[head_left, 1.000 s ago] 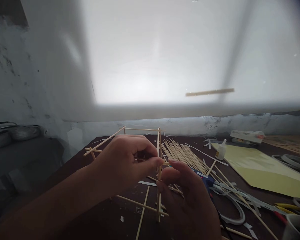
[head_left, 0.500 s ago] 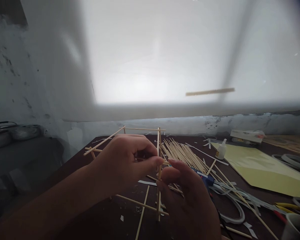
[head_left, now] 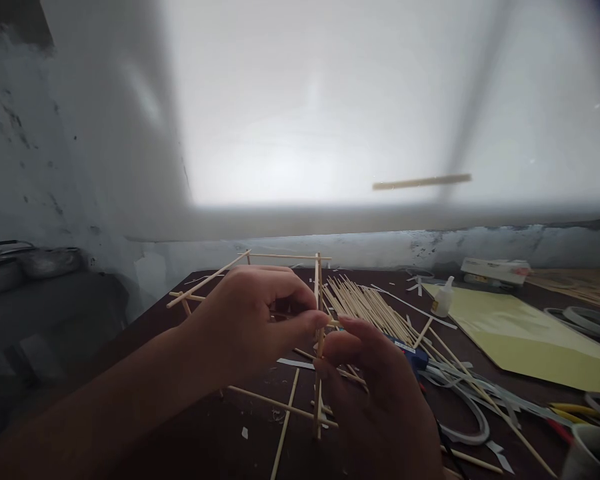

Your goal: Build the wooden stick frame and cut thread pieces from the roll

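Observation:
A box-like frame of thin wooden sticks (head_left: 285, 257) stands on the dark table, its near upright stick (head_left: 318, 407) between my hands. My left hand (head_left: 253, 320) reaches across the frame with thumb and fingers pinched on a wooden stick where it meets the upright. From the right, my right hand (head_left: 383, 393) closes its fingers around the same spot, touching the upright and the short stick end that shows between the hands. Most of that joint is hidden by my fingertips. A loose stick (head_left: 285, 427) lies below, crossing the frame's lower bar (head_left: 265, 399).
A pile of sticks (head_left: 367, 307) lies behind my right hand, beside a blue tool (head_left: 417, 357), probably a glue gun. Further right are a small white bottle (head_left: 443, 298), yellow sheet (head_left: 525, 340), white strip coils (head_left: 473, 437), yellow-handled pliers (head_left: 575, 410) and a cup (head_left: 593, 453).
Hardly anything differs. Both hands keep their grip at the joint, with only a tiny shift of the right fingers, and the view has moved slightly.

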